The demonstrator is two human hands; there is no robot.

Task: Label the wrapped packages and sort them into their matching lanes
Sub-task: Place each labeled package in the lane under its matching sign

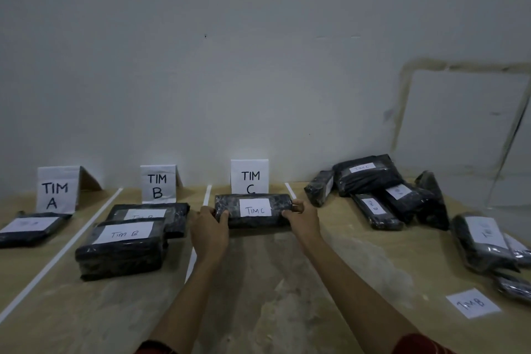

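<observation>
The left hand [209,228] and right hand [304,220] each grip one end of the TIM C package [255,223], which lies between them, long axis running hand to hand, both hands equally near. It is a flat oblong in crinkled black film with a white label [255,207]; the TIM C sign [249,177] stands just beyond both hands.

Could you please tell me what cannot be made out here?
Head view:
Lane A package's label: writing too blurred.
Rear TIM B package: label half hidden by the front TIM B package.
Right-edge packages: cut off by the frame.
TIM C package: ends covered by left hand and right hand.
</observation>
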